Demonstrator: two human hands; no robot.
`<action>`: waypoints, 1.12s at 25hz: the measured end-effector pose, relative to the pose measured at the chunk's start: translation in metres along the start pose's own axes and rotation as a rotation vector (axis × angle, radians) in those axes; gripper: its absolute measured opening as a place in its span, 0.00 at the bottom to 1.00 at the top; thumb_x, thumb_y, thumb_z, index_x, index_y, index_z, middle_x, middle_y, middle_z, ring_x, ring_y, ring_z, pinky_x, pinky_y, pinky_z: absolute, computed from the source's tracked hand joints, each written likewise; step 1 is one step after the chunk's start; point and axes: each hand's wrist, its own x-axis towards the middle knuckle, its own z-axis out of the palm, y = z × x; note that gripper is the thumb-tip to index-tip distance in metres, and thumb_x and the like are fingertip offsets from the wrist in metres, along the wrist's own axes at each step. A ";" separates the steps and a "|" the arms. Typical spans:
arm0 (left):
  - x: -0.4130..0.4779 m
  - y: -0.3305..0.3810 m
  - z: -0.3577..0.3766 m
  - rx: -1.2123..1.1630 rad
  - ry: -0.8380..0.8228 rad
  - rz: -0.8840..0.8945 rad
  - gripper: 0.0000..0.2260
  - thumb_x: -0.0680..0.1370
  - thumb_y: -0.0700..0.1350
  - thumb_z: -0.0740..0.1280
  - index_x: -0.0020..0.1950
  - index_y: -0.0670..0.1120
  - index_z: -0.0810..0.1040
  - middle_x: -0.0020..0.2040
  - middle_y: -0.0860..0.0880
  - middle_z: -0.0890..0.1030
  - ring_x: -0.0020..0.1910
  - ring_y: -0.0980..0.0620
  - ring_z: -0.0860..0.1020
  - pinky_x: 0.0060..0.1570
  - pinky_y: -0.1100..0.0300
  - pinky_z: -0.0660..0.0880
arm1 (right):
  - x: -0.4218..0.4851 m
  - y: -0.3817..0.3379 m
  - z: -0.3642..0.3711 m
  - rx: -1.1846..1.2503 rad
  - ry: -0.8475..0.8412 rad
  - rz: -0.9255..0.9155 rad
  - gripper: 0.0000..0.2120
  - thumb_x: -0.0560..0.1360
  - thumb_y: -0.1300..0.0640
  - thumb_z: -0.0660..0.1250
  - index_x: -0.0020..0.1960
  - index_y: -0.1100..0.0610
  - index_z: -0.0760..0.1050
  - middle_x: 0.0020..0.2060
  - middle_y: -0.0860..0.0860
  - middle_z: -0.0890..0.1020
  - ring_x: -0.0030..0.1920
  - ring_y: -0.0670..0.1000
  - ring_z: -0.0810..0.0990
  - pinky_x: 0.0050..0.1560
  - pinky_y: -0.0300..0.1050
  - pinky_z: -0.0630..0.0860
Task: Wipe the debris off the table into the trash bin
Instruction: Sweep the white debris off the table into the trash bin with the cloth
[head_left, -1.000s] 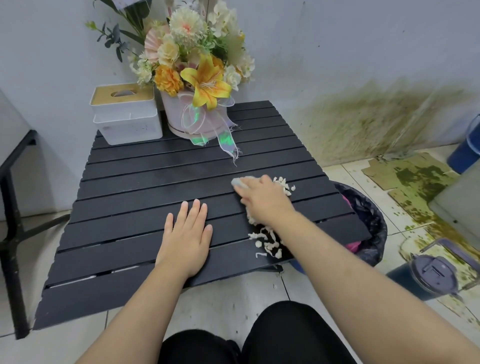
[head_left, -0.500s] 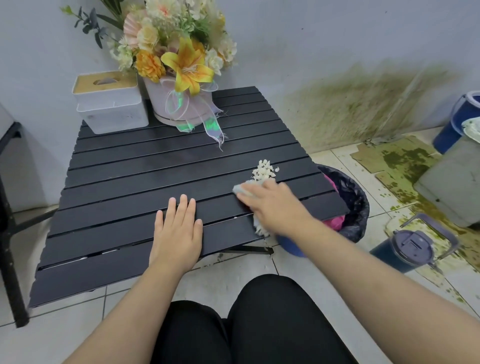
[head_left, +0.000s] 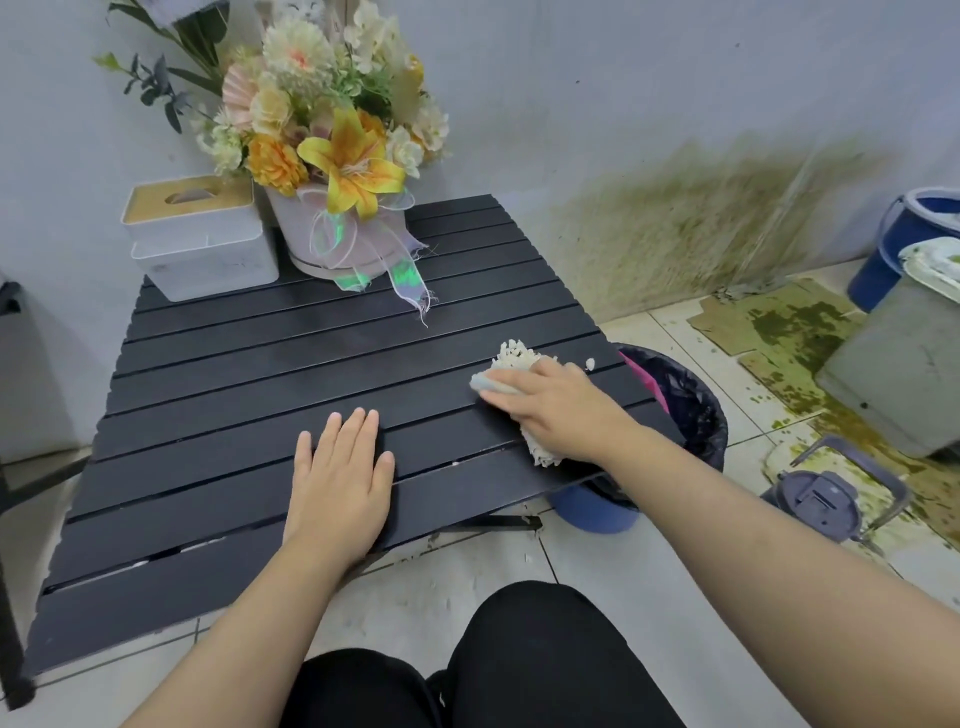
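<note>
On the black slatted table (head_left: 249, 374), my right hand (head_left: 558, 402) presses a pale blue-grey cloth (head_left: 491, 385) near the right edge. White crumbly debris (head_left: 517, 356) is heaped against the far side of the cloth, and more of it (head_left: 543, 452) shows under my wrist. One loose crumb (head_left: 589, 362) lies by the edge. Just beyond that edge, below table height, stands the blue trash bin (head_left: 675, 410) with a black liner. My left hand (head_left: 340, 480) lies flat and open on the slats, holding nothing.
A white tissue box (head_left: 200, 236) and a flower arrangement (head_left: 332, 171) stand at the table's back. Right of the bin are a lidded mug (head_left: 821, 499), a grey box (head_left: 904, 379) and a blue bucket (head_left: 904, 234) on a stained tile floor. White crumbs lie on the floor under the table edge.
My right hand has pushed the cloth and the debris rightward toward the table's edge by the bin, gathering scattered bits into a heap. My left hand has stayed flat on the table.
</note>
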 end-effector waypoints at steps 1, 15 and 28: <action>0.015 0.003 -0.002 -0.016 0.013 0.026 0.24 0.80 0.51 0.47 0.76 0.48 0.52 0.77 0.50 0.56 0.77 0.50 0.49 0.74 0.50 0.43 | 0.005 0.003 -0.003 0.051 0.066 0.088 0.22 0.80 0.58 0.55 0.73 0.45 0.63 0.74 0.45 0.63 0.59 0.57 0.68 0.54 0.51 0.67; 0.081 0.011 0.021 0.003 -0.081 0.097 0.24 0.81 0.52 0.45 0.76 0.49 0.46 0.78 0.52 0.46 0.77 0.51 0.42 0.74 0.50 0.42 | 0.050 -0.009 0.017 0.091 0.160 0.216 0.21 0.77 0.59 0.59 0.70 0.49 0.68 0.69 0.49 0.71 0.56 0.60 0.70 0.51 0.53 0.67; 0.137 0.019 0.011 0.003 -0.098 0.124 0.23 0.81 0.49 0.49 0.76 0.46 0.53 0.78 0.49 0.53 0.77 0.47 0.48 0.74 0.48 0.47 | 0.115 -0.015 0.015 0.018 0.072 0.337 0.21 0.78 0.58 0.58 0.70 0.47 0.65 0.71 0.45 0.66 0.60 0.57 0.66 0.53 0.51 0.65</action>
